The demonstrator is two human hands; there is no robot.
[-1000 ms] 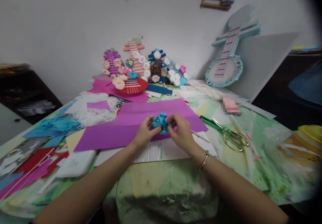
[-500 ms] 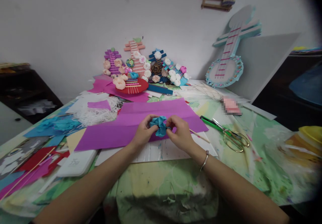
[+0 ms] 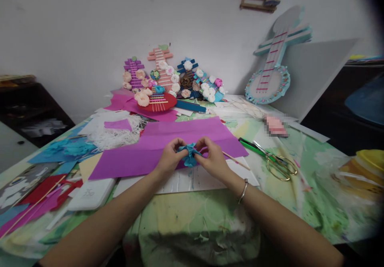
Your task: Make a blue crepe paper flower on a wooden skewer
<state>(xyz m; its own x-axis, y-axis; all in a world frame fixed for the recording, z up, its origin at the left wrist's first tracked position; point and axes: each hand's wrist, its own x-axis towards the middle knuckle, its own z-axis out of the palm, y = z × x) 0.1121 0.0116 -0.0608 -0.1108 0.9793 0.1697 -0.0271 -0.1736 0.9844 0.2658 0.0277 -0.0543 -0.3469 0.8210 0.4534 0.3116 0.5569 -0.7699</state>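
Note:
A crumpled blue paper flower (image 3: 189,157) is held up between my two hands, over the front edge of a purple paper sheet (image 3: 129,159). My left hand (image 3: 172,153) pinches its left side with thumb and fingers. On the other side my right hand (image 3: 211,155), with a silver bangle at the wrist, grips the petals between thumb and fingertips. White paper (image 3: 174,183) lies beneath the purple sheet. A thin wooden stick (image 3: 238,162) rests just right of my right hand.
Gold-handled scissors (image 3: 277,165) and a green cutter (image 3: 253,146) lie to the right. Blue paper scraps (image 3: 75,147), white shreds (image 3: 120,137) and a white power bank (image 3: 93,195) are on the left. Flower-decorated paper instruments (image 3: 163,71) lean against the wall, with a yellow-lidded tub (image 3: 367,167) far right.
My right hand has shifted slightly left and its fingers now sit higher on the flower. The blue flower has turned and its petals look more gathered.

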